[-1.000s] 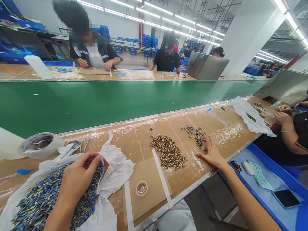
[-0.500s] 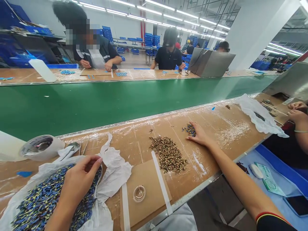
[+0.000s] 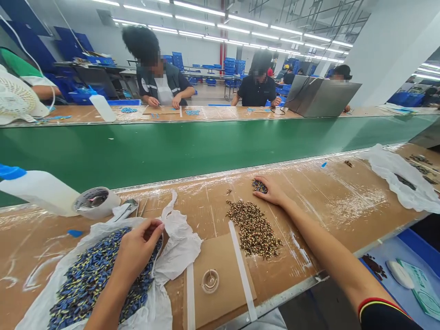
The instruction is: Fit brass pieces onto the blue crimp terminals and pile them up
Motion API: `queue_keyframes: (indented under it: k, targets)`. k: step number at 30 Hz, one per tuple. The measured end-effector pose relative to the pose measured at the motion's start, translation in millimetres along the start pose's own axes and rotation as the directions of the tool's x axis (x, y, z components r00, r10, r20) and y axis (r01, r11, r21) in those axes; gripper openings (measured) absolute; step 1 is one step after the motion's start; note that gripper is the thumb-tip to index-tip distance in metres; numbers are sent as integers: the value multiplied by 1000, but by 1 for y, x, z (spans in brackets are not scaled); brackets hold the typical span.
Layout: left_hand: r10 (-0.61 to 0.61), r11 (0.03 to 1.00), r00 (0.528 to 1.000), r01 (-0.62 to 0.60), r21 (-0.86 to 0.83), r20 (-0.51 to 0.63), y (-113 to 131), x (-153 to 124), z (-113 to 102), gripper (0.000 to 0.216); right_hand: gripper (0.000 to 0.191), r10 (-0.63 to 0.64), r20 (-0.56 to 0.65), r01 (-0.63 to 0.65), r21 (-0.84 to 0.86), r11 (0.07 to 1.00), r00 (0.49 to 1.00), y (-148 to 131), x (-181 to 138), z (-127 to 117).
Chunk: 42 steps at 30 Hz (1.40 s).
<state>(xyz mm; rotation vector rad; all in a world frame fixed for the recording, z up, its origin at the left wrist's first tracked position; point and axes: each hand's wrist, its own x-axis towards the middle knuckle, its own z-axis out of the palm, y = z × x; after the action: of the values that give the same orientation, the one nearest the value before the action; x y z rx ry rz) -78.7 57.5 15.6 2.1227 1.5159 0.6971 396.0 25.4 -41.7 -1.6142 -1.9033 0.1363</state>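
My left hand (image 3: 139, 250) hovers over a heap of small blue and yellow pieces (image 3: 82, 284) on a white plastic sheet. Its thumb and fingertips are pinched together; whatever may be between them is too small to make out. Farther out, my right hand (image 3: 270, 191) lies on the table with thumb and fingers apart, curved around a small cluster of blue pieces (image 3: 259, 186). Just nearer to me spreads a pile of tan and dark pieces (image 3: 254, 229). Beside that pile, a small clear round cup (image 3: 210, 280) sits on a taped cardboard square (image 3: 220, 256).
A tape roll (image 3: 96, 201) and a white bottle with a blue cap (image 3: 41, 190) stand at the left. Beyond the table runs a green belt (image 3: 154, 146), with people seated across it. Another white sheet (image 3: 395, 169) lies at the right; a blue bin (image 3: 412, 247) is below the edge.
The view has turned left, bringing a fan into sight. My right hand has moved left along the table with the small blue cluster, closer to the tan pile. My left hand stays pinched over the heap.
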Motion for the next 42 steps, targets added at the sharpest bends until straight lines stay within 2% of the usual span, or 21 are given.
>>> queue_keyframes:
  k: [8, 13, 14, 16, 18, 23, 30, 33, 36, 42]
  targets:
    - [26, 999, 998, -28, 36, 65, 8, -6, -5, 24, 49, -65, 46, 64, 24, 998, 997, -29, 26, 29]
    - [53, 998, 995, -56, 41, 86, 9, -8, -6, 23, 49, -85, 36, 85, 7, 996, 996, -68, 34, 32]
    - [59, 997, 994, -63, 37, 88, 9, -9, -6, 23, 49, -111, 57, 110, 16, 994, 992, -79, 35, 32]
    - [68, 997, 994, -71, 27, 88, 11, -10, -5, 22, 51, -200, 178, 188, 85, 979, 963, -98, 35, 34]
    - [68, 997, 994, -69, 17, 86, 13, -10, -5, 21, 52, -224, 283, 195, 125, 973, 933, -111, 34, 37]
    - [66, 998, 994, -66, -7, 93, 17, -11, -5, 21, 48, -204, 358, 169, 128, 977, 911, -114, 26, 38]
    - [23, 999, 996, -19, -47, 88, 14, -10, -3, 20, 43, -240, 451, 172, 188, 967, 860, -120, -9, 6]
    - [15, 996, 995, -7, -84, 101, 12, -11, -3, 20, 39, -192, 410, 121, 193, 974, 892, -119, -14, -4]
    - [12, 996, 994, -3, -90, 106, 11, -11, -5, 28, 42, -128, 329, 85, 143, 986, 936, -119, -10, -1]
    - [-1, 998, 994, 8, -66, 108, 8, -11, -6, 26, 49, -73, 410, 51, 63, 997, 909, -135, -10, 17]
